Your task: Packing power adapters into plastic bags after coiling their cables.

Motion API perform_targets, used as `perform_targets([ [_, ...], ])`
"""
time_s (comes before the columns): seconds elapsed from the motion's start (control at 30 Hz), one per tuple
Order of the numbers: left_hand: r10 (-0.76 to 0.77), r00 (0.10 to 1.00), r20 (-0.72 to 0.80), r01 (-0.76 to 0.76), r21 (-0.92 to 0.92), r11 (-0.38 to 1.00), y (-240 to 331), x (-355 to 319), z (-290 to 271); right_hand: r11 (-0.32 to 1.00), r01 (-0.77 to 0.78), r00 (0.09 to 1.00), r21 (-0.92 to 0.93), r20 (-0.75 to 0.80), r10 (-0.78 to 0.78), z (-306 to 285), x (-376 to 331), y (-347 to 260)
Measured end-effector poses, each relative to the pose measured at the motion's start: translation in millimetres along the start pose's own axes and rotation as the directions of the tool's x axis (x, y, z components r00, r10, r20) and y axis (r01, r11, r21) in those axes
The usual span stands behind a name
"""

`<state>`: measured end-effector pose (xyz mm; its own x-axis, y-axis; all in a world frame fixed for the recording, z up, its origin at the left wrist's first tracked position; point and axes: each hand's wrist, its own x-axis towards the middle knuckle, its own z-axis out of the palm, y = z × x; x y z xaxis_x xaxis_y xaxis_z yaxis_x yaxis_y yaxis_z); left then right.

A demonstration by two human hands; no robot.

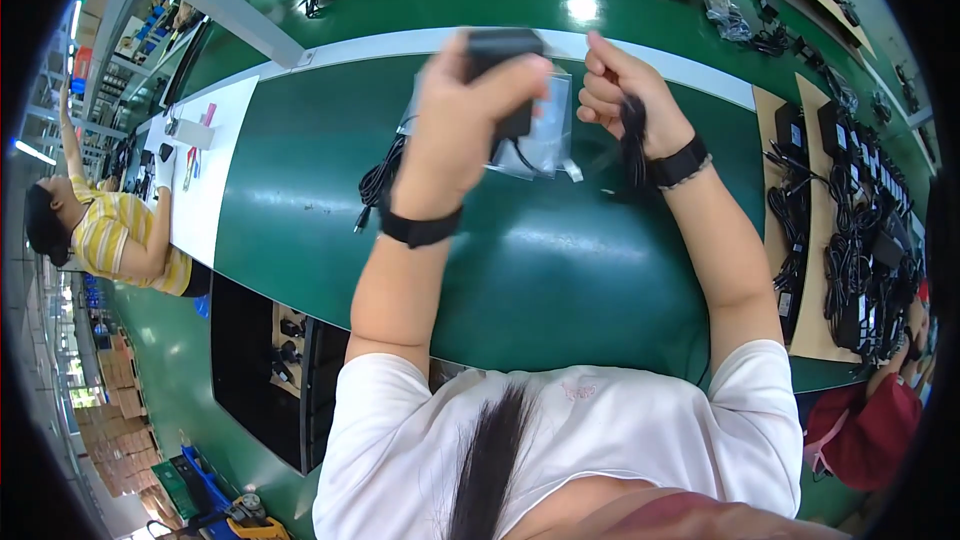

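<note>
We look down on a long green work table (560, 270) that curves across the view, with a white stripe along its far side and a second green belt beyond it. On the right, brown cardboard trays (815, 270) carry rows of black power adapters and coiled cords. At the far left a co-worker in a yellow striped shirt (110, 235) sits at a white table top (205, 180), one arm raised.

Our own arms rise from the lower edge, out of white short sleeves, and each wrist wears a black band. Our left hand (455, 125) is held up above the table, and its fingers are wrapped around a black power adapter (505, 65), thumb pressed against the block's side, so the adapter sits in that hand, well off the surface. Our right hand (625, 95) is curled just beside it, fingers pressed together around a bundle of black cord (634, 145) that hangs down from the fist past the wrist.

Behind both hands a clear plastic bag (545, 135) lies flat on the green surface. Just left of it another coiled black cable (380, 180) rests on the table, its plug end pointing toward us.
</note>
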<state>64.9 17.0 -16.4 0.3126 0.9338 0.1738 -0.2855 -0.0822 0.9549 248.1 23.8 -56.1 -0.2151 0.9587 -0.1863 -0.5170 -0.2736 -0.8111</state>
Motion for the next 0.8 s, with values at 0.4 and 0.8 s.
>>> perform_targets([
  [0.4, -0.042, 0.997, -0.070, -0.044, -0.892, 0.450, 11.9, 2.3, -12.8, 0.909, 0.277, 0.702, -0.311, 0.712, 0.029, -1.6, 9.8, 36.4],
  [0.8, 0.120, 0.945, -0.303, -0.324, -0.836, 0.443, 22.4, 12.3, -61.0, 0.254, 0.800, 0.591, -0.543, 0.787, -0.176, 37.2, -18.8, 42.8],
])
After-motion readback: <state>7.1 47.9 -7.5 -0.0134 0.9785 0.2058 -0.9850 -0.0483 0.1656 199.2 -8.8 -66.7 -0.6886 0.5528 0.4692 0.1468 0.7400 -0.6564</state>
